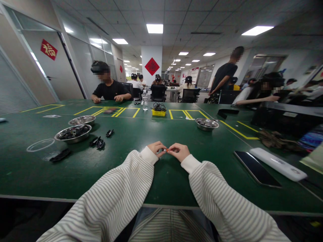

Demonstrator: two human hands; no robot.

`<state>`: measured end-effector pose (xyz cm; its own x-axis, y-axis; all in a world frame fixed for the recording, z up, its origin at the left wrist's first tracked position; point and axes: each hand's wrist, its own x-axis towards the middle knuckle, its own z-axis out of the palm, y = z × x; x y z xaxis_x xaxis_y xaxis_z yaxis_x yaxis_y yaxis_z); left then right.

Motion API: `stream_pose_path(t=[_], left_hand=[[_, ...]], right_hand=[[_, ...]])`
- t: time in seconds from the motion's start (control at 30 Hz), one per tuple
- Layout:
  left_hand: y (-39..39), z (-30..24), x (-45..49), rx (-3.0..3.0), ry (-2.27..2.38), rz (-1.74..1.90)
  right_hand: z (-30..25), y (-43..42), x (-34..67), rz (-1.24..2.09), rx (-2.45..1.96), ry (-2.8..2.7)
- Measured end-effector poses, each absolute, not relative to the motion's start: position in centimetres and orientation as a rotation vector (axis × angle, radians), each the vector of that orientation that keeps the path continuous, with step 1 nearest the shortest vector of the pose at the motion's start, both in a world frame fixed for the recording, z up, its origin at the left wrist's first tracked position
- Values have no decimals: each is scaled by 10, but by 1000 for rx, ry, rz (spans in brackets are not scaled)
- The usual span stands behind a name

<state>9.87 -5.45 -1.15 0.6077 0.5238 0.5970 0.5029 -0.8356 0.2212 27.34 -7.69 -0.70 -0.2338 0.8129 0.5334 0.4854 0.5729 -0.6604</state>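
My left hand (156, 148) and my right hand (179, 151) rest together on the green table (141, 174) in front of me. Both pinch a tiny part with an orange-red tip (165, 150) between their fingertips. The part is too small to name. Striped sleeves cover both arms down to the wrists. To the left lie several small black parts (99, 142) and two metal bowls (73, 133), one filled with dark pieces.
A third metal bowl (207, 124) stands to the right. A dark phone (256, 168) and a white case (277, 164) lie at right. A water bottle (144, 101) and yellow tray (158, 112) sit mid-table. A person in black (109, 88) sits opposite; others work behind.
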Motion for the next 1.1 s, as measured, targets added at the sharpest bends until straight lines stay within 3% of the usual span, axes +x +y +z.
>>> stream_pose_path(t=[0.77,1.1], left_hand=[[-55,-12,100,2694,1010,1074],[-18,-13,70,2401,1530,1195]], right_hand=[[-10,-77,272,638,-1039,-1886],[-10,-79,272,694,-1048,-1874]])
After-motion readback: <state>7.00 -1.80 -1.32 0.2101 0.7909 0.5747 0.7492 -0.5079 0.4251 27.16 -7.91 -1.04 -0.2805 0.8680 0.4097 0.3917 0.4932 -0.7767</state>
